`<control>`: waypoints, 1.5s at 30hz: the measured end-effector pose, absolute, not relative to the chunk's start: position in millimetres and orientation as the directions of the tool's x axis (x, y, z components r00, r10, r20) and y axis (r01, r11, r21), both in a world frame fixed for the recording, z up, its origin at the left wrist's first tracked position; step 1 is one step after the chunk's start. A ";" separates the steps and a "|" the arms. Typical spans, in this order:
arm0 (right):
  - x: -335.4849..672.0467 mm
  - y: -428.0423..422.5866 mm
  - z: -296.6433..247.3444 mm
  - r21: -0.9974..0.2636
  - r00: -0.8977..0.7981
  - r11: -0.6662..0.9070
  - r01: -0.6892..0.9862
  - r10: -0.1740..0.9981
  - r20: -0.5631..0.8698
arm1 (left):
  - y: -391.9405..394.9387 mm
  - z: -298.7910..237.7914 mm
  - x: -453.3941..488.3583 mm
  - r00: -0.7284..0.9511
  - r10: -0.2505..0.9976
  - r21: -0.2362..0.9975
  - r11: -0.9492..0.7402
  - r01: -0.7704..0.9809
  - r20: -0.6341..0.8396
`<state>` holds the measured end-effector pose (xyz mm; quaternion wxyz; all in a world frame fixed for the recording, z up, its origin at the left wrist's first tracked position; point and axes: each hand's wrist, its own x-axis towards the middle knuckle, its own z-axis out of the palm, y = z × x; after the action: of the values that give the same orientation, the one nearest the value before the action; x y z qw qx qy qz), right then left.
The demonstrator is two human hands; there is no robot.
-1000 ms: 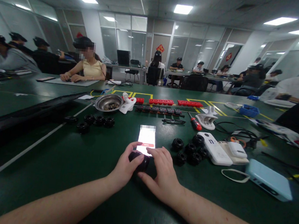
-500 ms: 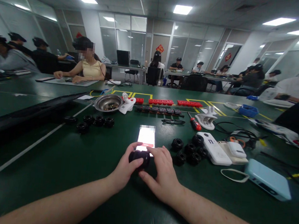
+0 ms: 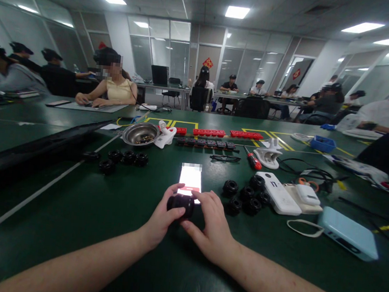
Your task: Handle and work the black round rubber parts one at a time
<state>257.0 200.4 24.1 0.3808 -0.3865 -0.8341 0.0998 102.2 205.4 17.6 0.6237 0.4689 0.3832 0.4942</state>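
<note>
A glossy black wheel-like part (image 3: 181,206) is gripped in my left hand (image 3: 165,216), with the thumb across its near side and the fingers behind it. My right hand (image 3: 212,225) curves around the part's right end, thumb and forefinger spread apart; its fingertips are at or very near the part, and I cannot tell if they touch. Just beyond both hands lies a phone (image 3: 190,178) with a bright white screen and a red bar. Several similar black wheel-like parts (image 3: 247,194) sit to the right, and another group (image 3: 128,157) lies to the left.
Farther back are a metal bowl (image 3: 141,134) with small pieces, red strips (image 3: 209,132), a black strip (image 3: 206,144), a screwdriver (image 3: 254,161) and a white stand (image 3: 267,157). On the right lie a white power bank (image 3: 279,194) and a light-blue box (image 3: 348,233). Co-workers sit around.
The black part has turned or tilted slightly in my left hand. Both hands stay in nearly the same place. The co-worker at the left has shifted their hands a little.
</note>
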 end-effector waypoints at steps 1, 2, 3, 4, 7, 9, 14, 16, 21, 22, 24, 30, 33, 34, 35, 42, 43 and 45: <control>257.1 200.7 24.3 -0.468 -0.401 0.678 0.567 0.724 0.561 | 205.0 17.0 101.9 0.233 0.972 0.962 0.067 -0.266 -0.004; 257.1 201.1 24.3 -0.467 -0.396 0.681 0.564 0.720 0.571 | 205.1 16.3 101.8 0.248 0.969 0.959 0.074 -0.272 -0.005; 257.1 201.4 24.2 -0.459 -0.398 0.690 0.560 0.710 0.581 | 205.6 15.7 102.1 0.255 0.967 0.958 0.091 -0.272 -0.020; 257.0 201.5 24.1 -0.445 -0.407 0.702 0.557 0.697 0.590 | 206.4 15.4 102.7 0.254 0.966 0.959 0.113 -0.261 -0.044; 256.5 200.8 23.6 -0.396 -0.460 0.741 0.543 0.657 0.598 | 209.6 15.8 105.3 0.215 0.969 0.971 0.161 -0.178 -0.121; 256.3 199.6 23.4 -0.384 -0.478 0.748 0.541 0.649 0.591 | 210.3 16.9 106.3 0.195 0.972 0.976 0.163 -0.143 -0.134; 256.9 198.2 24.7 -0.457 -0.408 0.677 0.578 0.724 0.556 | 205.4 18.4 103.1 0.160 0.985 0.982 0.086 -0.170 -0.059; 257.1 198.9 25.7 -0.461 -0.415 0.682 0.567 0.720 0.556 | 204.5 17.8 101.5 0.173 0.985 0.981 0.053 -0.187 -0.020; 256.9 200.0 24.1 -0.397 -0.458 0.729 0.557 0.669 0.586 | 209.5 15.9 103.9 0.217 0.974 0.979 0.106 -0.174 -0.067; 256.8 200.0 23.2 -0.386 -0.465 0.734 0.559 0.663 0.587 | 210.4 15.8 104.9 0.213 0.973 0.980 0.128 -0.151 -0.095; 256.5 200.0 21.5 -0.383 -0.459 0.728 0.568 0.667 0.587 | 210.7 15.8 105.9 0.210 0.971 0.981 0.144 -0.127 -0.116; 256.4 201.4 23.0 -0.439 -0.391 0.663 0.607 0.730 0.561 | 206.3 14.8 102.5 0.234 0.972 0.963 0.044 -0.267 0.021; 256.5 201.8 24.2 -0.418 -0.422 0.695 0.584 0.700 0.576 | 207.3 14.4 102.2 0.255 0.967 0.959 0.091 -0.268 -0.020; 256.5 201.6 24.3 -0.405 -0.440 0.709 0.578 0.688 0.577 | 208.0 14.6 102.6 0.259 0.965 0.960 0.114 -0.257 -0.046; 256.3 201.2 24.2 -0.392 -0.460 0.720 0.573 0.678 0.574 | 208.5 15.0 103.1 0.257 0.964 0.961 0.136 -0.241 -0.072; 255.3 199.7 25.3 -0.429 -0.402 0.670 0.607 0.723 0.561 | 207.0 14.0 102.3 0.204 0.978 0.958 0.108 -0.266 -0.054; 255.2 200.1 25.6 -0.438 -0.398 0.665 0.605 0.729 0.557 | 206.7 13.2 101.7 0.213 0.976 0.957 0.097 -0.273 -0.038; 255.1 200.8 25.4 -0.434 -0.404 0.674 0.598 0.721 0.563 | 206.7 12.1 101.3 0.239 0.971 0.954 0.088 -0.287 -0.017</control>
<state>255.1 200.8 25.4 0.3763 -0.3954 -0.8339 0.0817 101.3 206.7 12.1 0.6376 0.4614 0.3706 0.4932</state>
